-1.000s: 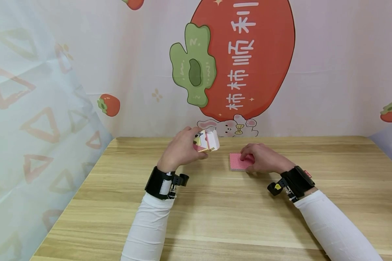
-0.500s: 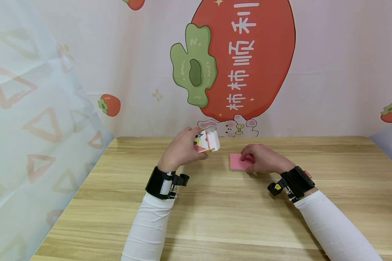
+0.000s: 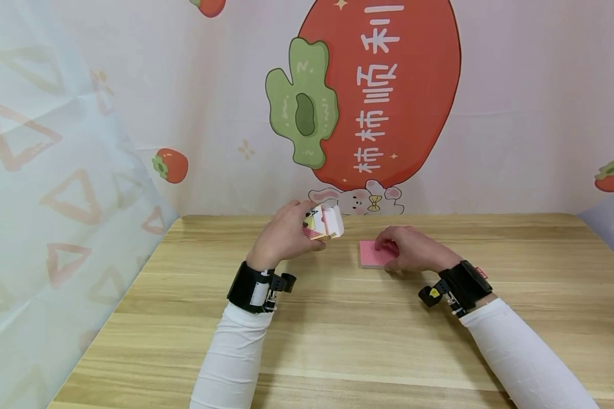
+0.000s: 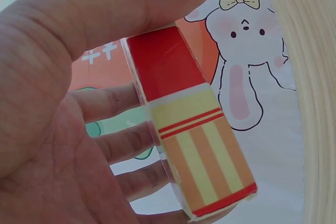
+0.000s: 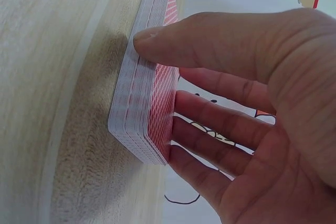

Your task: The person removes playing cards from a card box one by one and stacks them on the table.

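Note:
My left hand (image 3: 283,236) grips a small playing-card box (image 3: 324,221) above the table, its open white flap end facing right. In the left wrist view, the box's red and striped narrow side (image 4: 197,129) shows, with the thumb across one end and the fingers along the far side. To the right, a squared deck of playing cards (image 3: 370,254) with red patterned backs lies on the table. My right hand (image 3: 414,248) holds this deck from its right end. Seen from the right wrist, the thumb (image 5: 163,45) presses the stacked white edges while the fingers reach over the red backs.
The light wooden table (image 3: 337,341) ends at the back against a printed cloth (image 3: 517,113) with a big red persimmon and a rabbit. More cloth hangs at the left side. Both wrists wear black camera straps (image 3: 251,288).

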Tool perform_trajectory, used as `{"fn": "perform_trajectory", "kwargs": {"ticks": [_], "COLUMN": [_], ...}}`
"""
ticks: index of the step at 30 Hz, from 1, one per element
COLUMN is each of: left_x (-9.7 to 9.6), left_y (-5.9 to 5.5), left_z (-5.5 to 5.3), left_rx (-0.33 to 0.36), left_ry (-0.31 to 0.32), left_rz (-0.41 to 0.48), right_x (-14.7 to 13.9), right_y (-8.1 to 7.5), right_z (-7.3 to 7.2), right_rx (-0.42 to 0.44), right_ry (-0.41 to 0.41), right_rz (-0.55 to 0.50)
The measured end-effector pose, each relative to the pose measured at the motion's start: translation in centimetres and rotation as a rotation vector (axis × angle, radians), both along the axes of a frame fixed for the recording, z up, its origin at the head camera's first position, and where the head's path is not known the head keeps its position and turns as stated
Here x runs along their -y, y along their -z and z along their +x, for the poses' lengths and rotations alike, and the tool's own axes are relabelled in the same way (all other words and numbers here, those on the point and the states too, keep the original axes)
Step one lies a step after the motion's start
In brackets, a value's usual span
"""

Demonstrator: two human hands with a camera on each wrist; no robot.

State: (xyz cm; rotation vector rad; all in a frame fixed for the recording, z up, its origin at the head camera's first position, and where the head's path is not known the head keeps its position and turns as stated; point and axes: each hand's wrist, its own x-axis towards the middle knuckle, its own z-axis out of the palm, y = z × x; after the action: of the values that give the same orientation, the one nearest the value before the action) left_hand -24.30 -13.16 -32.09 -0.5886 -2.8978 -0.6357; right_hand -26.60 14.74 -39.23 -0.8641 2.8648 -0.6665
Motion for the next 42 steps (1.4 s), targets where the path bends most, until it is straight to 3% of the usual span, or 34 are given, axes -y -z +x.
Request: {"fn": "perform_trajectory", "kwargs": {"ticks": [30, 42], "left_x": [0.0, -0.3], "left_y": [0.1, 0.1], "left_z": [0.0, 0.1], "left_rx": [0.003, -0.001], "left_ry": [0.006, 0.014], "left_rz": [-0.001, -0.012], "right_x": [-0.1, -0.2], "right_y": [-0.2, -1.6], "right_z": [0.1, 0.3], "right_rx": [-0.018, -0.075], "right_ry": [0.008, 0.035], "right_rz": [-0.013, -0.135]}}
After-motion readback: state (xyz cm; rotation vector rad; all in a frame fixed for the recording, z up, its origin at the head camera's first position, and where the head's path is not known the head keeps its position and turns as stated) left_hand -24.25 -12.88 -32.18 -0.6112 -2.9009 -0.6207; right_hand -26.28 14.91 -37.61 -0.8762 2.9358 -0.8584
